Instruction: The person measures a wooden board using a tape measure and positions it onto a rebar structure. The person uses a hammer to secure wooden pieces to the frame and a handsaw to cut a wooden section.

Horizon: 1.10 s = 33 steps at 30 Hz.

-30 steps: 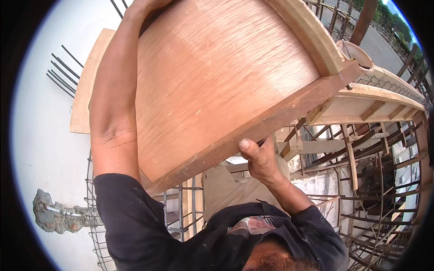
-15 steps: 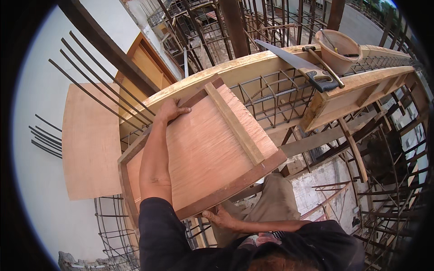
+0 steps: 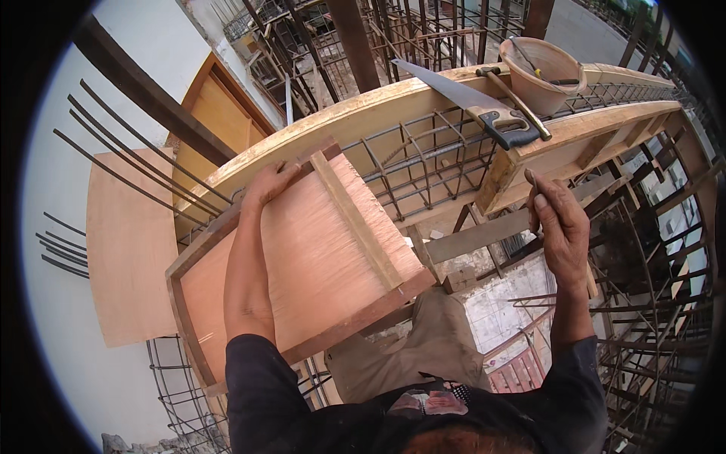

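A framed plywood panel (image 3: pixel 302 246), with brown wooden edge strips and a crosswise batten (image 3: pixel 358 219), lies tilted in front of me. My left hand (image 3: pixel 271 184) grips its far edge, fingers over the frame strip. My left forearm crosses the plywood. My right hand (image 3: pixel 561 231) is raised off to the right, apart from the panel. Its fingers are loosely bent and I see nothing in them. Beyond it, a hammer (image 3: pixel 522 106) and a handsaw (image 3: pixel 461 98) lie across the formwork.
Long curved wooden formwork (image 3: pixel 363 106) holds a rebar cage (image 3: pixel 431 163). A bucket (image 3: pixel 541 76) with tools stands on it. Bare rebar rods (image 3: pixel 144 151) stick out at left, by a plywood sheet (image 3: pixel 128 250) and a white wall. Timber props and bars surround a lower floor (image 3: pixel 499 303).
My right hand has left the panel's near edge and risen to the right, near the formwork. My left hand stays on the panel. The whole view has shifted slightly.
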Each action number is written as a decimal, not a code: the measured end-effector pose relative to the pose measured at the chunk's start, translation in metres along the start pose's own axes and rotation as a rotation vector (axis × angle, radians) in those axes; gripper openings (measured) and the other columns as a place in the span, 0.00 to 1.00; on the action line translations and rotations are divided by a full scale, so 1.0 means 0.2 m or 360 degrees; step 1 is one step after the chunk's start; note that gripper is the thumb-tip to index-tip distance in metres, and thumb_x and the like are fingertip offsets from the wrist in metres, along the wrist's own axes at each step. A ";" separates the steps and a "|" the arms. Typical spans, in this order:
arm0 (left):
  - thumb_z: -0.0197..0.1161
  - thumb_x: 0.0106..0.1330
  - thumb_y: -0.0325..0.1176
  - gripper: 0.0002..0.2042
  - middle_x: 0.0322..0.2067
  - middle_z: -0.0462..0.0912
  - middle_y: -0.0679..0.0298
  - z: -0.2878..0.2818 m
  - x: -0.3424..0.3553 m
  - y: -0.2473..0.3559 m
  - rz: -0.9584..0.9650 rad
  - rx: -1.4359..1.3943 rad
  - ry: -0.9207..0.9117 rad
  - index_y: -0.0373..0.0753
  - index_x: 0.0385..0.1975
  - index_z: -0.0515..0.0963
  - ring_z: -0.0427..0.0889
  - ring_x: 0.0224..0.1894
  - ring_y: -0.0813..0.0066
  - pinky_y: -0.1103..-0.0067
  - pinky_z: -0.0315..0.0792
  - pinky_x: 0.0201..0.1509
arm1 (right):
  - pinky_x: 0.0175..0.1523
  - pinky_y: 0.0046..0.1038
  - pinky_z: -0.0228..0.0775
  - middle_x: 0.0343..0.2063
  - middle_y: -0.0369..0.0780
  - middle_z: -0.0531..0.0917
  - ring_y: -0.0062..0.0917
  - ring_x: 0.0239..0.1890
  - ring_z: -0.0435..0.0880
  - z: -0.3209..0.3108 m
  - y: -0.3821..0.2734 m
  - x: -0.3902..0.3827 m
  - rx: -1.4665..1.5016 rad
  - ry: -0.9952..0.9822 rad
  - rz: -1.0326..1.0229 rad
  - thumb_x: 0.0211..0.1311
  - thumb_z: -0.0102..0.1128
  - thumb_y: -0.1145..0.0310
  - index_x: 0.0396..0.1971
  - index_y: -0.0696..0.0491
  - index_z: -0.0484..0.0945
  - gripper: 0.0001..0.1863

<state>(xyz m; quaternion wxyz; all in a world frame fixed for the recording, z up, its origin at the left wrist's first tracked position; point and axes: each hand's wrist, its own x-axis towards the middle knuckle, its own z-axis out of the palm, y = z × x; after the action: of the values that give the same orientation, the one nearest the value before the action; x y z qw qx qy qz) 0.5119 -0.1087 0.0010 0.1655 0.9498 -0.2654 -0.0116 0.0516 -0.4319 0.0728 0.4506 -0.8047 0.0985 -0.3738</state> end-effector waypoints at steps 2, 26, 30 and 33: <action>0.59 0.64 0.65 0.40 0.56 0.80 0.40 0.07 0.09 0.11 0.0009 -0.0184 -0.0103 0.28 0.58 0.77 0.79 0.60 0.46 0.66 0.71 0.65 | 0.39 0.21 0.74 0.37 0.37 0.83 0.17 0.32 0.80 -0.08 0.06 0.40 -0.0284 0.0441 -0.0207 0.73 0.57 0.72 0.57 0.58 0.80 0.16; 0.57 0.61 0.61 0.36 0.59 0.82 0.52 0.23 0.09 0.60 -0.0231 -0.0159 -0.0108 0.39 0.61 0.79 0.79 0.62 0.55 0.68 0.69 0.66 | 0.64 0.41 0.64 0.50 0.42 0.83 0.37 0.55 0.79 0.02 0.97 0.63 -0.1632 -0.0270 -0.0470 0.58 0.69 0.66 0.58 0.55 0.75 0.27; 0.57 0.62 0.59 0.35 0.59 0.81 0.49 0.21 0.10 0.56 -0.0137 -0.0277 -0.0148 0.38 0.62 0.78 0.80 0.61 0.53 0.69 0.70 0.65 | 0.55 0.38 0.74 0.46 0.43 0.86 0.37 0.47 0.85 0.10 0.68 0.55 -0.1273 0.0037 -0.0614 0.59 0.69 0.70 0.59 0.55 0.75 0.27; 0.58 0.63 0.57 0.33 0.58 0.81 0.46 0.21 0.15 0.51 -0.0190 -0.0398 -0.0333 0.36 0.60 0.78 0.80 0.61 0.51 0.69 0.71 0.64 | 0.49 0.32 0.79 0.47 0.47 0.87 0.32 0.45 0.89 0.21 0.32 0.19 -0.0423 0.0254 -0.0136 0.65 0.67 0.72 0.61 0.58 0.76 0.24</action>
<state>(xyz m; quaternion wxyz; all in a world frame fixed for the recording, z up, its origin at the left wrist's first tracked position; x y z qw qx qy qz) 0.4809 -0.2190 -0.0049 0.2529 0.9294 -0.2209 -0.1532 0.1188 -0.4614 0.0281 0.3147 -0.8283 0.1483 -0.4391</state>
